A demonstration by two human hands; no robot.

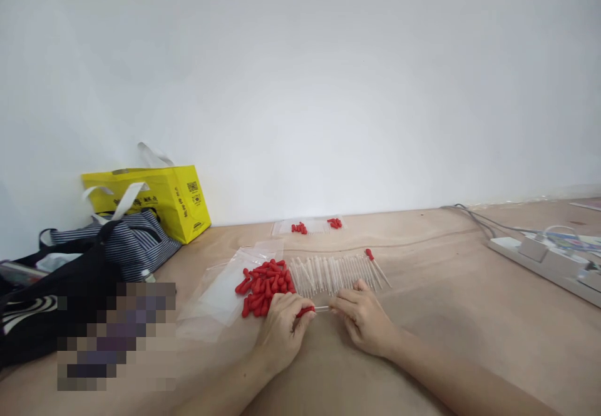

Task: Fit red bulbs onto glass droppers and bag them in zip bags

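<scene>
My left hand (pixel 282 328) rests on the wooden table (pixel 446 303) with its fingers pinched on a red rubber cap (pixel 306 310). My right hand (pixel 364 319) pinches the other end of a clear thin tube (pixel 322 309) that joins the cap. Just beyond my left hand lies a pile of red caps (pixel 263 284). A row of clear tubes (pixel 335 273) lies beyond both hands, one of them with a red cap (pixel 369 254) on it at the far right.
Clear plastic bags (pixel 220 291) lie left of the pile. More red caps (pixel 299 228) sit on a bag near the wall. A yellow bag (pixel 169 200) and a striped bag (pixel 126 240) stand at the left. A white power strip (pixel 539 256) with cables lies at the right.
</scene>
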